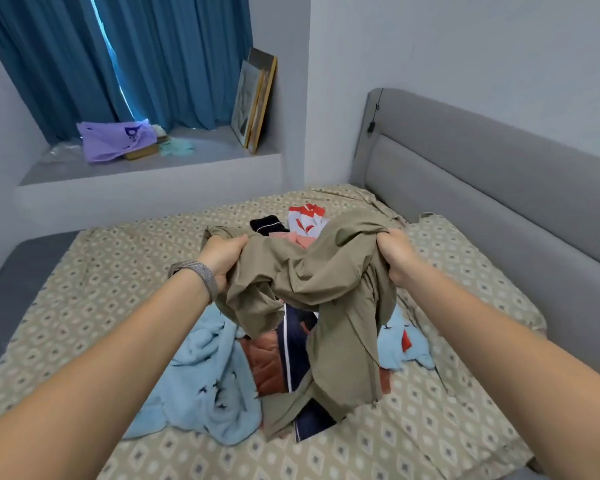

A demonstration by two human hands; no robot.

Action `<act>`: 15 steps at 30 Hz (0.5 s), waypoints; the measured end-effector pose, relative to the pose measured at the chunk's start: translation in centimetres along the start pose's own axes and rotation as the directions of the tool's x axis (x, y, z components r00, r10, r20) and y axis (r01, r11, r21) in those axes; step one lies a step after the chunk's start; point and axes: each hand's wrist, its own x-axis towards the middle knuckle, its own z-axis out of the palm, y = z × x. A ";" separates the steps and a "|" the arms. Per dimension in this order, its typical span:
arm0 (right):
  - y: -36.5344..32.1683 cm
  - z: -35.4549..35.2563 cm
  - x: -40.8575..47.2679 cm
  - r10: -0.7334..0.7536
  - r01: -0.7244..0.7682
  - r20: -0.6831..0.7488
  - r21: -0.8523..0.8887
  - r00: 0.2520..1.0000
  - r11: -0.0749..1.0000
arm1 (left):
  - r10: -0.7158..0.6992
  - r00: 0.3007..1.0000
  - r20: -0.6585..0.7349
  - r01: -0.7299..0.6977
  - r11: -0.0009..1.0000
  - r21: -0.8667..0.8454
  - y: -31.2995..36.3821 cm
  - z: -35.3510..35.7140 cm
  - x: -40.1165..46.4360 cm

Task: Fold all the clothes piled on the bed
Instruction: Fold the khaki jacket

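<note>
Khaki shirt (312, 271) hung bunched between our left hand (222, 258) and right hand (395, 254), both clenched in it; its tail could drag the pile (215, 375) askew.

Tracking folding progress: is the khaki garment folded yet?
Not folded: the khaki garment hangs bunched between left hand and right hand.

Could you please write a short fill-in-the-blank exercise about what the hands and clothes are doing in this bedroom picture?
1. Both hands, the left hand and the right hand, grip one crumpled ____-coloured garment.
2. The woven grey wristband sits on the ____ wrist.
3. The fluffy light-blue garment lies on the patterned beige ____.
4. The purple plastic bag lies on the ledge before the ____ curtains.

Missing words: khaki; left; bedsheet; blue
</note>
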 end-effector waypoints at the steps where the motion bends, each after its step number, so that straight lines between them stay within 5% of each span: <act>1: 0.7 -1.1 1.7 0.013 -0.012 0.014 -0.049 1.000 0.999 | 0.011 1.000 -0.021 -0.010 1.000 0.021 -0.6 2.0 0.7; 7: 3.9 -6.8 9.3 0.021 0.026 0.179 -0.259 0.984 0.966 | -0.011 0.990 -0.138 0.026 0.993 0.113 -3.8 10.9 3.8; 15: 5.3 -11.5 11.7 0.047 0.090 0.330 -0.387 0.943 0.917 | -0.053 0.976 -0.210 0.081 0.988 0.130 -4.2 14.1 4.5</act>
